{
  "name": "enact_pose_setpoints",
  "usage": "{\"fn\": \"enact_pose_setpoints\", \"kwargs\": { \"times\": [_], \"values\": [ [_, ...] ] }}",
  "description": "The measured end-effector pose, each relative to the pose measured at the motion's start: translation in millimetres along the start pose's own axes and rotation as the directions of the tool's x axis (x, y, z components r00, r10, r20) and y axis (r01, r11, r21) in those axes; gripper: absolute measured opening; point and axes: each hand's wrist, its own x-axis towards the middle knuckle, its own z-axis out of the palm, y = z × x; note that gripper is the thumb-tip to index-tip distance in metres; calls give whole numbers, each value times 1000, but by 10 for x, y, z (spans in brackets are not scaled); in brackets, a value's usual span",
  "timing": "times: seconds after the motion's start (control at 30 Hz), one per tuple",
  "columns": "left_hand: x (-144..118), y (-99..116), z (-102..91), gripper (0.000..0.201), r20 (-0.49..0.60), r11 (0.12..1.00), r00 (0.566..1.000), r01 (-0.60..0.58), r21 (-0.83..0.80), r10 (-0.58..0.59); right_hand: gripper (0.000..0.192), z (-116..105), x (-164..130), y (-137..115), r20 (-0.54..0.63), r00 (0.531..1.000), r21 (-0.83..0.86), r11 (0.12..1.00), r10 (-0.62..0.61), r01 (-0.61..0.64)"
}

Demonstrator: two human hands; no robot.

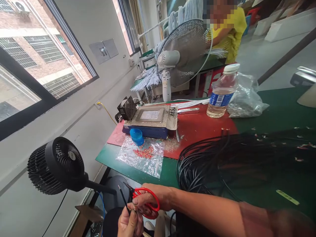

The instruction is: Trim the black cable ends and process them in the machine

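My left hand [130, 223] is closed on a thin black cable [122, 197]. A short length of it sticks up past the fingers, and its tip looks stripped. My right hand [160, 195] carries red-handled scissors [157, 200] with their dark blades pointing up and left, beside the cable. The right thumb and fingertips meet my left fingertips at small bits of wire, partly hidden by the fingers. Both hands are in front of the green table's [168, 171] near edge. A large bundle of black cables [197, 168] lies on the table to the right.
A clear plastic bag [154, 166] bears small red bits beside a blue cup [137, 136]. Behind stand a blue-sided heated device [148, 131], a small black fan [127, 108] and a bottle [221, 95]. A black fan [61, 164] is at left. Another person [232, 39] works beyond the large fan [170, 59].
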Motion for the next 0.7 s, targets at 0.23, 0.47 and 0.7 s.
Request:
{"fn": "enact_pose_setpoints", "kwargs": {
  "times": [0.23, 0.47, 0.7],
  "values": [
    [-8, -1, 7, 27, -59, 998, 998, 12, 59, -9, 29, -3, 8, -3, -14, 999, -27, 999, 41, -41],
    [-14, 65, 130, 31, -161, 999, 987, -25, 31, 30, 39, -12, -5, 16, 10, 998, -59, 997, -57, 58],
    [-15, 23, 43, 23, -77, 1000, 997, -8, 6, 8, 35, -6, 2, 14, -6, 1000, -46, 999, -7, 7]
  ]
}}
